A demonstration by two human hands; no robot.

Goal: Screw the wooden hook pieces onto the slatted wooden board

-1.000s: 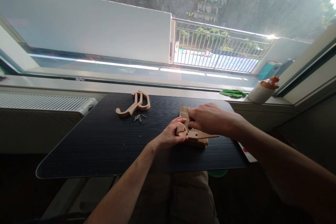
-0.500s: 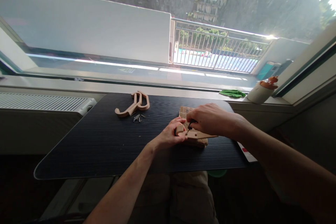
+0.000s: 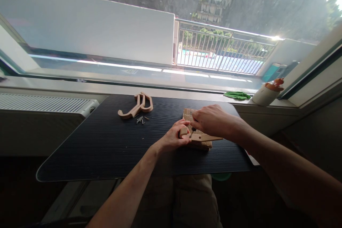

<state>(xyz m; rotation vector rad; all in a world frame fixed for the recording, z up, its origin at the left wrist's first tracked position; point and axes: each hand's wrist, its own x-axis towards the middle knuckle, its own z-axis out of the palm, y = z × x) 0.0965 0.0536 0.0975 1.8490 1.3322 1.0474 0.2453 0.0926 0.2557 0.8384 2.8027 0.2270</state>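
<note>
A light wooden piece with a pointed right end lies on a cardboard pad on the dark ribbed table. My left hand is closed around the piece's rounded left end and holds it down. My right hand hovers just above the piece with its fingers pinched on a small dark tool whose tip meets the wood; most of the tool is hidden by the fingers.
Two curved wooden hook-shaped parts lie at the table's far side, with several small nails beside them. On the window sill stand a white bottle with an orange cap and a green cloth. A radiator runs at left.
My right hand has turned slightly over the wooden piece, and its fingers now cover more of the dark tool. My left hand and the piece stay put.
</note>
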